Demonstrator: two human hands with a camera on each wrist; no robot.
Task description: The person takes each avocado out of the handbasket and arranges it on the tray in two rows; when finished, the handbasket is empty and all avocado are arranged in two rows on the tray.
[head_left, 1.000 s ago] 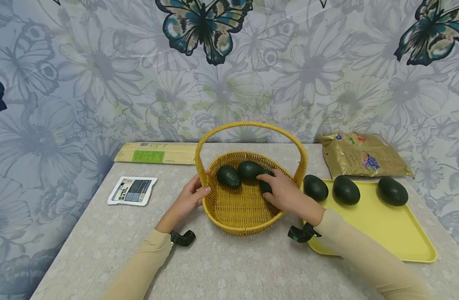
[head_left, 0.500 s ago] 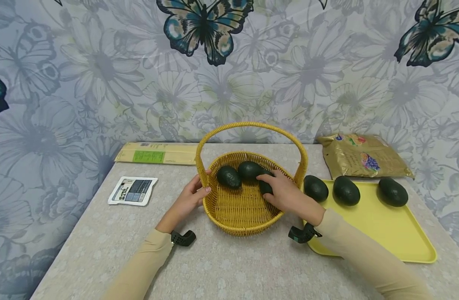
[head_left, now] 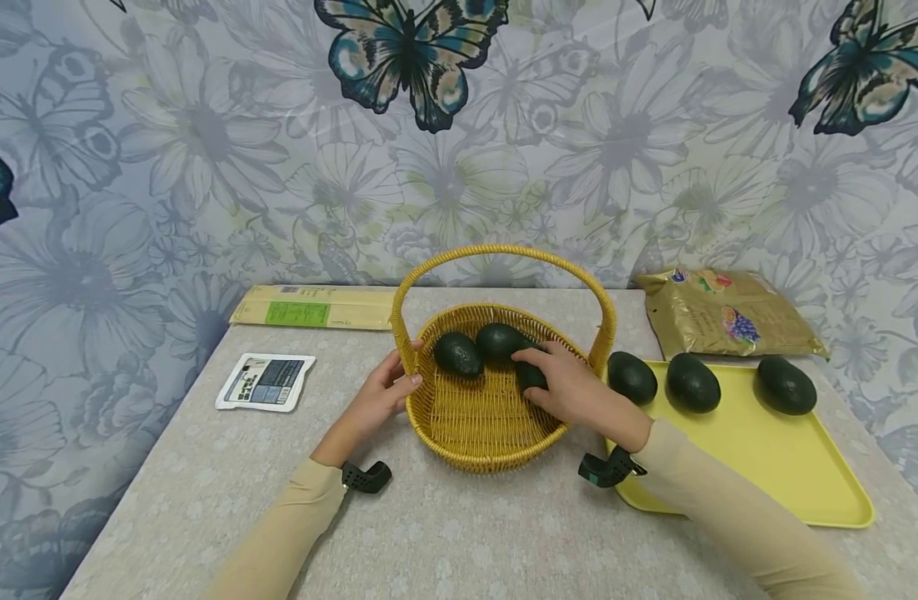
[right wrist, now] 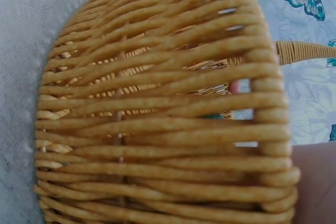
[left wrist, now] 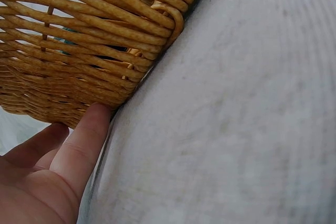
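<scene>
Avocados, dark green and oval: three lie in the woven yellow wicker basket (head_left: 496, 417) at frame centre, one (head_left: 530, 375) gripped by the curled right hand (head_left: 571, 390), three (head_left: 691, 381) left on the yellow plastic tray (head_left: 766, 467) at right, the left hand (head_left: 380, 392) steadying the rim with relaxed fingers.

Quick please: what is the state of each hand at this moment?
Left hand: open, fingers resting on the basket rim.
Right hand: inside the basket, fingers curled round an avocado.

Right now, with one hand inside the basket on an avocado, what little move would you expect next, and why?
Probably let go: the right hand could open its grip on the avocado and lift out. That avocado already lies in the basket beside two others, the left hand steadies the rim, and three more sit on the yellow tray.
</scene>
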